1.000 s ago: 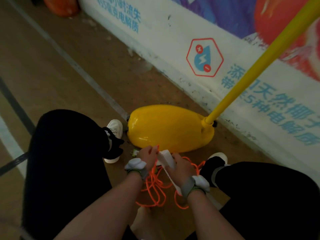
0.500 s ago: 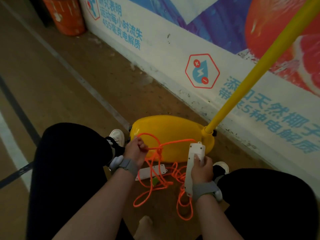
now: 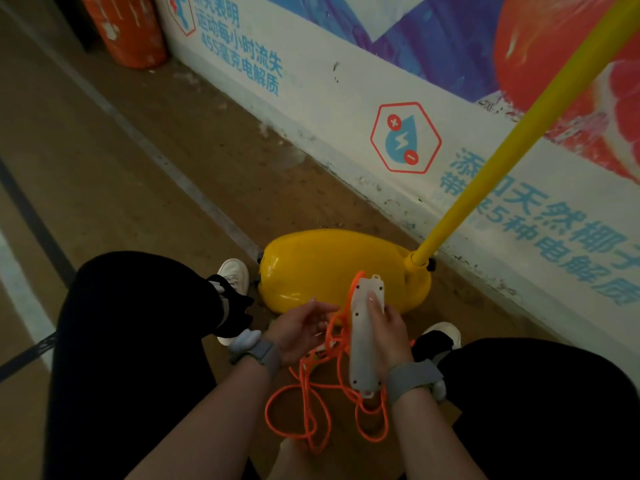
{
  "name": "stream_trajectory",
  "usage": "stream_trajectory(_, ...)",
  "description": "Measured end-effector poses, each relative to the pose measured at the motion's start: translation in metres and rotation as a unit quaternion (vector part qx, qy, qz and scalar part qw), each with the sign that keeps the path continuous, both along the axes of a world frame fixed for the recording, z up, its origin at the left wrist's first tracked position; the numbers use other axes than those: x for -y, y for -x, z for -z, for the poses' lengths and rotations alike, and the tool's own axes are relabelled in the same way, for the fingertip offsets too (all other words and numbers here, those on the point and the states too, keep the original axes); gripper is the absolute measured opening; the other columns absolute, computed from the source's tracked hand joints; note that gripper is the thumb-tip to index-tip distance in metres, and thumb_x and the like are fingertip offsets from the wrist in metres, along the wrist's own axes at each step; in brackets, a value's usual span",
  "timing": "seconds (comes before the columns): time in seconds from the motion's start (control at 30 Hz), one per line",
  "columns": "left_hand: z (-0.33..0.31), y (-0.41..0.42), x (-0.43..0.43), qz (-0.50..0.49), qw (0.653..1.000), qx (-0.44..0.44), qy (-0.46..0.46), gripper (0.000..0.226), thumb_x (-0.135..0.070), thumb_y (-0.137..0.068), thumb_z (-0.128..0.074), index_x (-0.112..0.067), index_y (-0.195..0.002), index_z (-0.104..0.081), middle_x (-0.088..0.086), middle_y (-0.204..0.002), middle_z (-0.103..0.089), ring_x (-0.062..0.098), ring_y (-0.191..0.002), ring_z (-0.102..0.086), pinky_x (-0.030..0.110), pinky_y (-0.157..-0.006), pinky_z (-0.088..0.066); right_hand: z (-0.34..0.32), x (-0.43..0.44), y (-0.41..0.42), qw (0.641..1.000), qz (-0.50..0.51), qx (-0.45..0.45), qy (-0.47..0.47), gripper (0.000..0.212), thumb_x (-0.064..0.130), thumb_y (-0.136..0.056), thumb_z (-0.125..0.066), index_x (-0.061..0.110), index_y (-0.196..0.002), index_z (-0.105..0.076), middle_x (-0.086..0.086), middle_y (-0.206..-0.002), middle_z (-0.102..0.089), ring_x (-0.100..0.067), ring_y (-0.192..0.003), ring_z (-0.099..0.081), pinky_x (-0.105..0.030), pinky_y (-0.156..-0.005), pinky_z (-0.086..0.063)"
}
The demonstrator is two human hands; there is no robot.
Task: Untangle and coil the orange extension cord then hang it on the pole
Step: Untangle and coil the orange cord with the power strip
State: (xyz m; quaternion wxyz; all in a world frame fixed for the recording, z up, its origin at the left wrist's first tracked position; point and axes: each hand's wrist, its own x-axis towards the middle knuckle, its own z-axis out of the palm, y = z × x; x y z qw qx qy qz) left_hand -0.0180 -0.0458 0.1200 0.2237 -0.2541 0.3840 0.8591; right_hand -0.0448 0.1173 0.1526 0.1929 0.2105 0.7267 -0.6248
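An orange barrel [image 3: 133, 32] stands at the far end by a printed wall banner [image 3: 311, 84] bearing a red hexagon logo [image 3: 405, 138]. A grey line [image 3: 194, 190] crosses the brown floor [image 3: 86, 161].

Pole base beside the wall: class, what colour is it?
The base is glossy yellow, clearest in the head view.

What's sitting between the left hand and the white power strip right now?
Head view: hanging strands of the orange cord lie between the open left hand and the power strip, which the right hand grips.
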Motion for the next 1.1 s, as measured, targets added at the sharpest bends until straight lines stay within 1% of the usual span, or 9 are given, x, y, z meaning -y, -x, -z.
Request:
stream_trajectory(0.1, 0.012, -0.001, -0.002, 0.051, 0.977, -0.065, 0.198, 0.015, -0.006, -0.094, -0.052, -0.001, -0.106, -0.059, 0.011, -0.086, -0.066, 0.01, -0.066, -0.063, 0.023, -0.063, -0.052, 0.005, 0.005, -0.004, 1.0, 0.003, 0.022, 0.022, 0.026, 0.049, -0.087, -0.058, 0.024, -0.095, -0.062, -0.009, -0.09, -0.069, -0.03, -0.082, -0.067, -0.045, -0.077, -0.055)
stream_trajectory(0.17, 0.019, -0.006, -0.006, 0.08, 0.956, -0.088, 0.267, 0.029, 0.002, -0.088, -0.061, -0.004, -0.114, -0.051, 0.008, -0.092, -0.066, 0.013, -0.076, -0.064, 0.021, -0.064, -0.052, 0.009, 0.007, -0.006, 0.997, 0.03, 0.057, 0.039, 0.031, 0.048, -0.089, -0.056, 0.02, -0.099, -0.064, -0.01, -0.087, -0.068, -0.029, -0.078, -0.066, -0.043, -0.074, -0.056)
stream_trajectory(0.27, 0.024, -0.01, -0.01, 0.07, 0.952, -0.08, 0.287, 0.038, -0.006, -0.084, -0.069, -0.01, -0.113, -0.045, 0.004, -0.1, -0.066, 0.016, -0.09, -0.064, 0.021, -0.065, -0.051, 0.013, 0.008, -0.007, 0.989, 0.079, 0.101, 0.073, 0.033, 0.045, -0.092, -0.053, 0.014, -0.099, -0.06, -0.012, -0.087, -0.066, -0.028, -0.073, -0.063, -0.036, -0.064, -0.052)
stream_trajectory(0.43, 0.024, -0.007, -0.012, 0.039, 0.946, -0.108, 0.305, 0.023, -0.021, -0.091, -0.061, -0.003, -0.104, -0.064, 0.005, -0.086, -0.069, -0.001, -0.069, -0.063, 0.019, -0.067, -0.05, 0.016, 0.001, -0.001, 0.994, 0.005, 0.111, 0.015, 0.042, 0.05, -0.091, -0.052, 0.012, -0.106, -0.062, -0.012, -0.092, -0.067, -0.03, -0.083, -0.065, -0.042, -0.078, -0.055)
stream_trajectory(0.57, 0.03, -0.005, 0.0, -0.099, 0.938, -0.048, 0.33, 0.029, -0.036, -0.091, -0.059, -0.011, -0.101, -0.072, 0.009, -0.093, -0.072, 0.018, -0.086, -0.067, 0.037, -0.08, -0.055, 0.015, 0.001, -0.004, 0.988, -0.126, 0.054, -0.069, 0.042, 0.05, -0.09, -0.054, 0.016, -0.113, -0.06, -0.006, -0.101, -0.067, -0.025, -0.091, -0.065, -0.044, -0.084, -0.054)
stream_trajectory(0.67, 0.027, -0.002, 0.01, -0.107, 0.939, -0.048, 0.323, 0.026, -0.027, -0.089, -0.064, -0.017, -0.113, -0.068, 0.011, -0.099, -0.069, 0.028, -0.093, -0.065, 0.048, -0.083, -0.056, 0.017, 0.007, -0.009, 0.949, -0.265, -0.013, -0.169, 0.041, 0.043, -0.091, -0.056, 0.018, -0.123, -0.056, -0.005, -0.118, -0.063, -0.023, -0.106, -0.06, -0.03, -0.084, -0.046)
stream_trajectory(0.9, 0.031, 0.0, 0.017, -0.043, 0.871, -0.139, 0.469, 0.021, -0.034, -0.079, -0.071, -0.016, -0.09, -0.074, 0.01, -0.089, -0.067, 0.028, -0.083, -0.065, 0.042, -0.074, -0.055, 0.022, 0.006, -0.006, 0.821, -0.43, -0.074, -0.368, 0.048, 0.05, -0.087, -0.056, 0.017, -0.122, -0.052, -0.012, -0.114, -0.055, -0.031, -0.109, -0.051, -0.035, -0.084, -0.04)
stream_trajectory(1.03, 0.025, -0.001, 0.021, -0.121, 0.885, -0.056, 0.445, 0.015, -0.025, -0.088, -0.066, -0.015, -0.079, -0.073, 0.003, -0.064, -0.061, 0.013, -0.062, -0.055, 0.015, -0.051, -0.045, 0.02, 0.005, -0.006, 0.812, -0.435, -0.073, -0.382, 0.059, 0.062, -0.082, -0.05, 0.024, -0.128, -0.05, -0.008, -0.124, -0.056, -0.029, -0.117, -0.047, -0.036, -0.09, -0.041)
stream_trajectory(1.1, 0.029, -0.001, 0.028, -0.198, 0.878, 0.017, 0.436, 0.029, -0.031, -0.087, -0.066, -0.014, -0.064, -0.068, 0.003, -0.056, -0.056, 0.015, -0.054, -0.048, 0.021, -0.05, -0.039, 0.017, 0.0, -0.004, 0.817, -0.411, -0.059, -0.401, 0.054, 0.057, -0.083, -0.053, 0.028, -0.129, -0.05, -0.008, -0.126, -0.052, -0.03, -0.119, -0.048, -0.036, -0.094, -0.043)
